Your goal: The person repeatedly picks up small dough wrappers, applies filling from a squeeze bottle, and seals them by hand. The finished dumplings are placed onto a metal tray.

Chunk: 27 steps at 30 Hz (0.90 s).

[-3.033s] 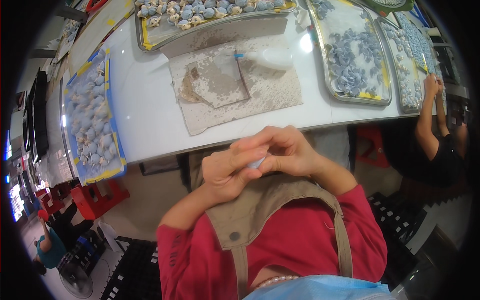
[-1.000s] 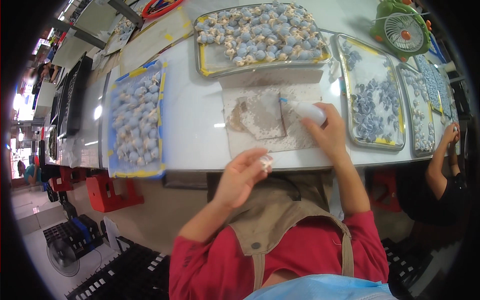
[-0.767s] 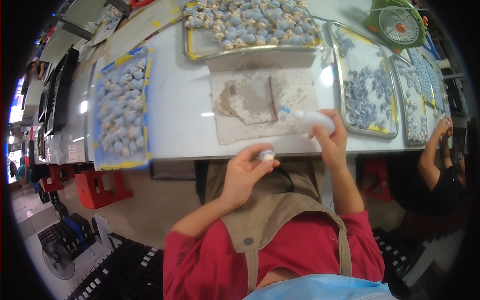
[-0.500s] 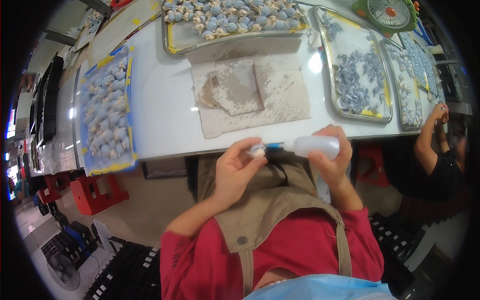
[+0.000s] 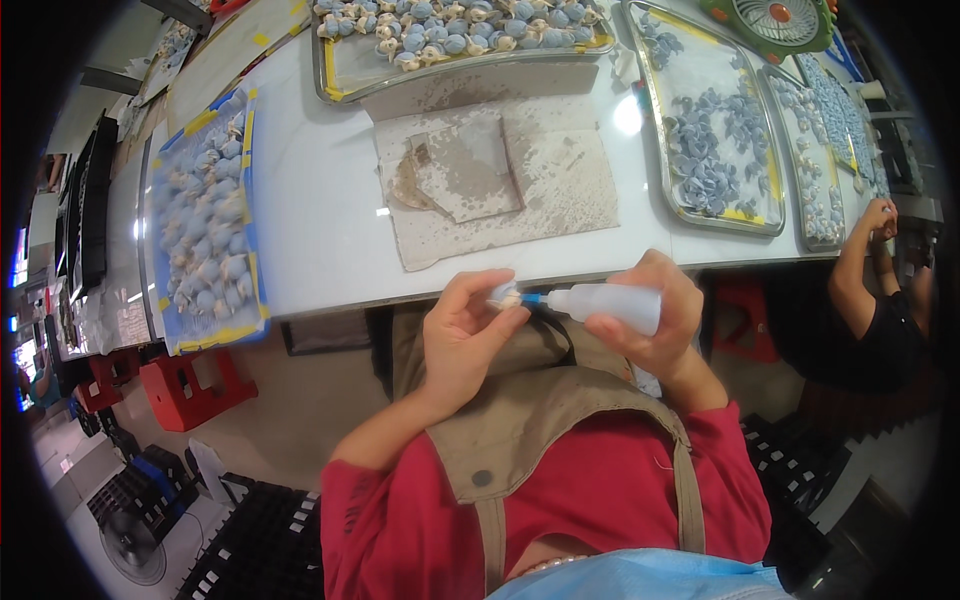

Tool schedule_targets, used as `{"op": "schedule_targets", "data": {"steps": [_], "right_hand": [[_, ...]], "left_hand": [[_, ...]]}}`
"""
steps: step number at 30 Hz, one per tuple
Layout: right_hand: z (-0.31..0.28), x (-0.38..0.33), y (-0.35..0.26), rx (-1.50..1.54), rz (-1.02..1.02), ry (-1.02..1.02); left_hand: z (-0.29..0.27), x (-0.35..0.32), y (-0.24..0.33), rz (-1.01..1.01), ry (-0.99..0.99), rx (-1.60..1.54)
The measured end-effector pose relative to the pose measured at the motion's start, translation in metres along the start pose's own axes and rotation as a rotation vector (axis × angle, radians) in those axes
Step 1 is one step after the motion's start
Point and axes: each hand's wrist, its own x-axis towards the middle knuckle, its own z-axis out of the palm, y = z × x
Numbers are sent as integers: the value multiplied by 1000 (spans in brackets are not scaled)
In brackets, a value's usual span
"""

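Left hand (image 5: 462,335) pinching small figurine (image 5: 507,296) steady at chest | right hand (image 5: 655,320) gripping squeeze bottle (image 5: 612,303), aiming blue nozzle at it | working below desk (image 5: 330,220) edge

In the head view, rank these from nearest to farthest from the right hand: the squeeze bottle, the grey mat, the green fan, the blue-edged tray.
1. Squeeze bottle: held in the right hand.
2. Grey mat: on the table just ahead.
3. Green fan: far right corner.
4. Blue-edged tray: far left.
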Motion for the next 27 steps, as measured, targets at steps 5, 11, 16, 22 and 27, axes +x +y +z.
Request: {"op": "schedule_targets", "data": {"steps": [5,11,16,22,27], "right_hand": [[0,6,-6,-7,55,-6],[-2,3,-2,68,128,31],[-4,2,0,74,150,38],[-2,6,-1,50,124,34],[-1,6,2,78,158,25]], "left_hand": [[1,1,1,3,-16,-30],[0,1,3,-72,2,-92],[1,2,2,-47,-6,-88],[0,2,2,-44,-10,-87],[-1,3,3,-39,7,-114]]}}
